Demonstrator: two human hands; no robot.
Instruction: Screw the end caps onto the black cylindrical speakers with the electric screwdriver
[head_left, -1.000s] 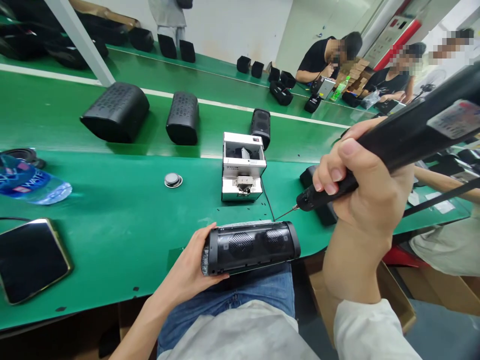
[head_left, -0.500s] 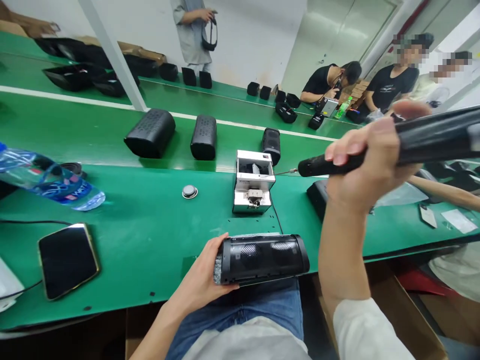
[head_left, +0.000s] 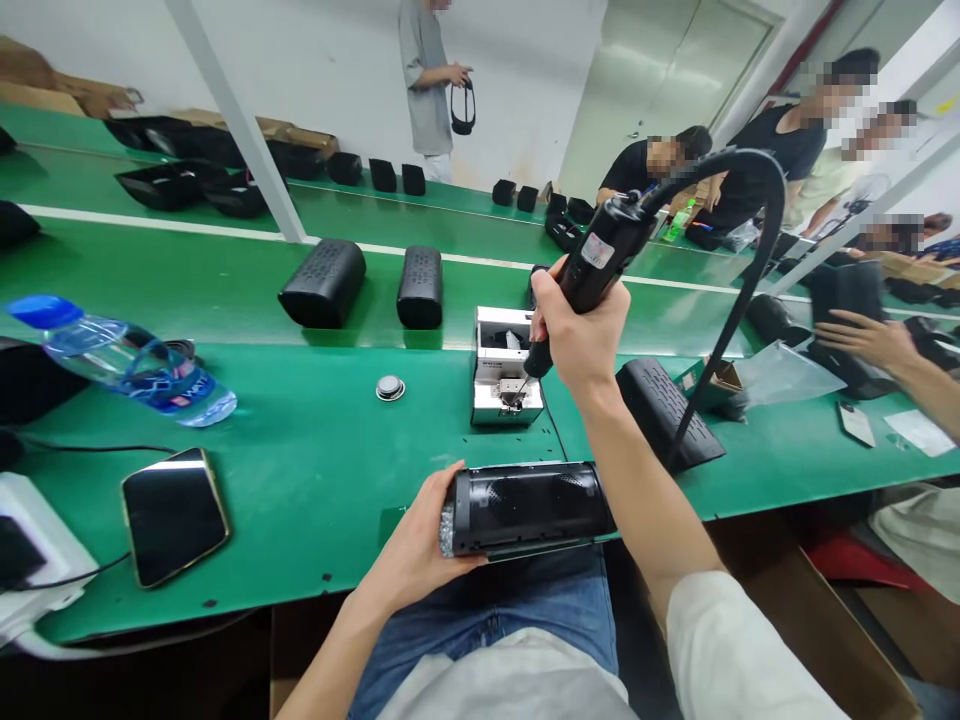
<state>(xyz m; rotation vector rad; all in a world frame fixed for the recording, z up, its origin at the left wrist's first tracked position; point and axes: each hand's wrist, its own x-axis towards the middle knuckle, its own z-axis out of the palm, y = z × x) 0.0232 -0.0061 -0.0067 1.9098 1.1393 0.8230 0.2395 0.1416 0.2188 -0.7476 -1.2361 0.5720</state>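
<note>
My left hand [head_left: 424, 535] grips the left end of a black speaker [head_left: 536, 508], which lies on its side at the table's front edge. A strip of grey, bubbly-looking material shows at that end. Wrapped in my right hand [head_left: 581, 325] is a black corded electric screwdriver [head_left: 600, 255], its tip pointing down and to the left. The tip is at the front outlet of a white screw feeder [head_left: 491, 350]; whether it touches a screw is too small to tell. My right forearm hides the speaker's right end.
A water bottle [head_left: 135, 365], a phone [head_left: 176, 515] and a small round metal part [head_left: 390, 388] lie to the left. Black speaker housings [head_left: 326, 283] stand behind. The screwdriver's cable [head_left: 739, 320] arches over another housing [head_left: 667, 415] at right. Co-workers are across the table and at right.
My right hand has brought the screwdriver from the upper right, where it was held nearly level, down and left to the feeder's front. My left hand still holds the speaker.
</note>
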